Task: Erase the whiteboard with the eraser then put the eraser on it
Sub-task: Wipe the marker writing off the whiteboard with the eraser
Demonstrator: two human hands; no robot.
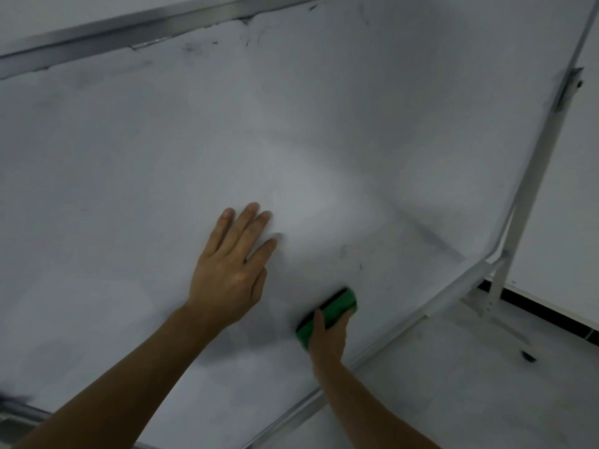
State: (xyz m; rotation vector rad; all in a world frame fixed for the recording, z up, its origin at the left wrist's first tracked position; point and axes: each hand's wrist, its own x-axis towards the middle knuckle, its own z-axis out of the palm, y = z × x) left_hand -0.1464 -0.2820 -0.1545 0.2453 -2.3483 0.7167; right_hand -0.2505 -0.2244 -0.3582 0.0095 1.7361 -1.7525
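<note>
Whiteboard [324, 131]: metal-framed, tilted in view, faint grey smudges. Left hand [231, 270]: flat on board, fingers spread, holding nothing. Right hand [327, 340]: clasped around green eraser [337, 306], pressed against board near lower right frame edge.

One large white metal-framed whiteboard [291, 140], one green block eraser with a black felt strip [337, 306] under the right hand's [327, 338] fingers, two bare hands counting the flat left hand [230, 270].
</note>
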